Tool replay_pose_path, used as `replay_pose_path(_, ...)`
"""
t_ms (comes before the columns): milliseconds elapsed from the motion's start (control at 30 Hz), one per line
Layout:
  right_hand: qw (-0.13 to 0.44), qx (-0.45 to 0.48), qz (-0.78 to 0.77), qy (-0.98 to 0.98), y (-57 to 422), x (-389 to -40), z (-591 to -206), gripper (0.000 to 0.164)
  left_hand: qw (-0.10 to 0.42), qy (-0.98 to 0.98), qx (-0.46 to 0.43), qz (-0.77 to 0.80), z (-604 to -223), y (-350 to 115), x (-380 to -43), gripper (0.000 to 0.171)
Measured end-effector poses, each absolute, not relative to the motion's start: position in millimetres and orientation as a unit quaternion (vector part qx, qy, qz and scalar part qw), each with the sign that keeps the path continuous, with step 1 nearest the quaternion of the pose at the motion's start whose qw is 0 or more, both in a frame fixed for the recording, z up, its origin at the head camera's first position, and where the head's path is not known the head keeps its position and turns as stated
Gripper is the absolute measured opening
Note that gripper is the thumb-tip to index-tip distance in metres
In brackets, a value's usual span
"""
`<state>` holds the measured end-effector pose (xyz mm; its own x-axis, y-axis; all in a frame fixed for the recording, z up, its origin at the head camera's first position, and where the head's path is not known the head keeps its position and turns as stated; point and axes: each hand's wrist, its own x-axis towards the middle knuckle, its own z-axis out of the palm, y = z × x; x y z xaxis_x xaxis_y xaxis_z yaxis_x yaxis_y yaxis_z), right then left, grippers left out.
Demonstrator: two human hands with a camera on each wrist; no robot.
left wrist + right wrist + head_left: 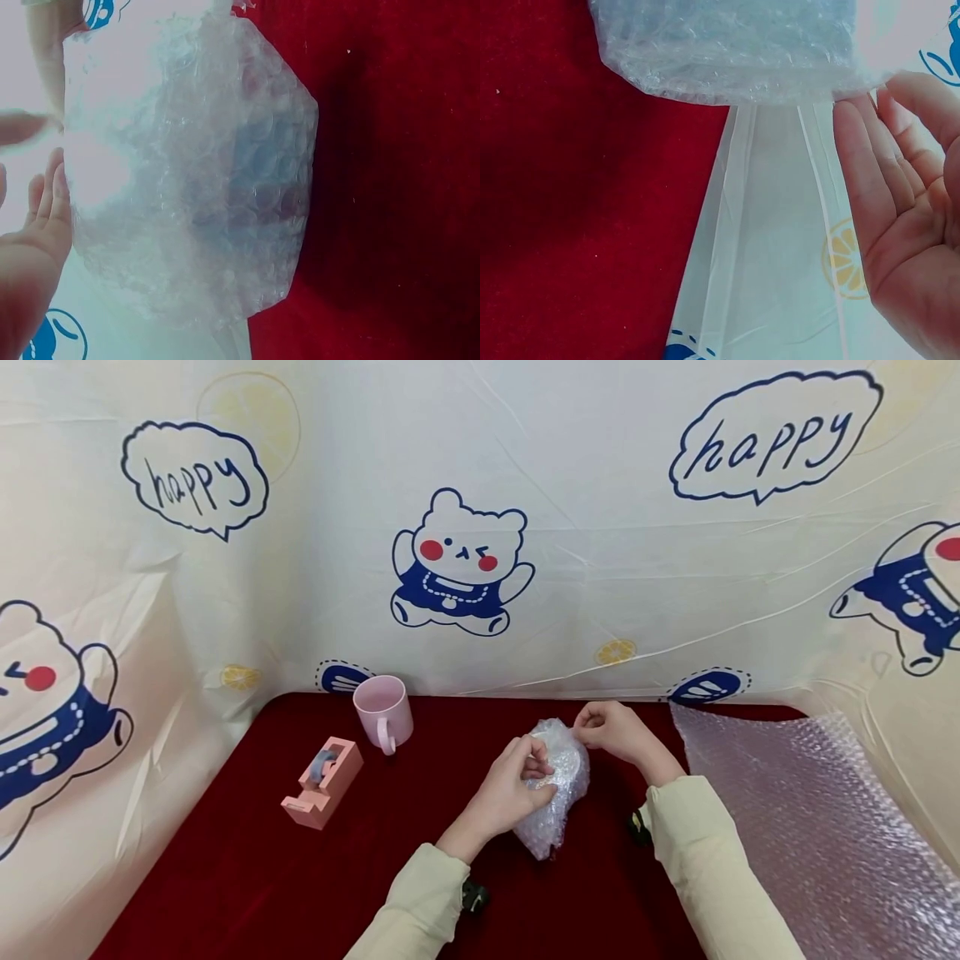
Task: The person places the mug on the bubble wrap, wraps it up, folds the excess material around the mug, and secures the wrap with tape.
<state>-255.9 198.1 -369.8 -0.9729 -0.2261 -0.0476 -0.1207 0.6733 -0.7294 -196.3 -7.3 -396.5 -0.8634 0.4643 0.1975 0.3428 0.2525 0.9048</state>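
A bundle of bubble wrap (558, 810) stands on the dark red cloth, its clear bubbles around a pale bluish thing whose kind I cannot make out. My left hand (510, 785) touches the bundle's near left side; the fingers bend loosely and the thumb stays apart from them. At the far right edge, my right hand (617, 731) pinches the wrap between thumb and fingers. In the left wrist view the bundle (195, 180) fills the middle, with glare over part of it. The right wrist view has the right fingertips at the wrap's rim.
A pink tape dispenser (324, 783) with a grey-blue roll lies to the left. Behind it a pink mug (384, 714) stands upright, handle towards me. A large sheet of bubble wrap (810, 810) covers the right side. A printed white curtain (600, 568) rises behind the table.
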Motion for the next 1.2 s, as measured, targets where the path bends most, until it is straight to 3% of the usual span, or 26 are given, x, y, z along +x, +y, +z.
replay_pose_path(233,0.077,-0.101,-0.414,0.901,199,-245,-370,0.022,0.071,0.781,0.254,0.566,-396,-13,-197,0.014)
replay_pose_path(433,0.128,-0.125,-0.457,0.871,194,-222,-377,0.066,0.077,0.773,0.233,0.585,-394,-12,-197,0.021)
replay_pose_path(567,0.092,-0.114,-0.434,0.889,179,-211,-387,0.085,0.076,0.770,0.223,0.593,-394,-12,-195,0.021)
replay_pose_path(967,0.073,0.023,-0.592,0.802,155,-202,-407,0.065,0.036,0.774,0.194,0.602,-396,-6,-185,0.023)
replay_pose_path(1200,0.041,0.041,-0.610,0.791,151,-203,-411,0.062,0.022,0.817,0.094,0.569,-390,-5,-172,0.025)
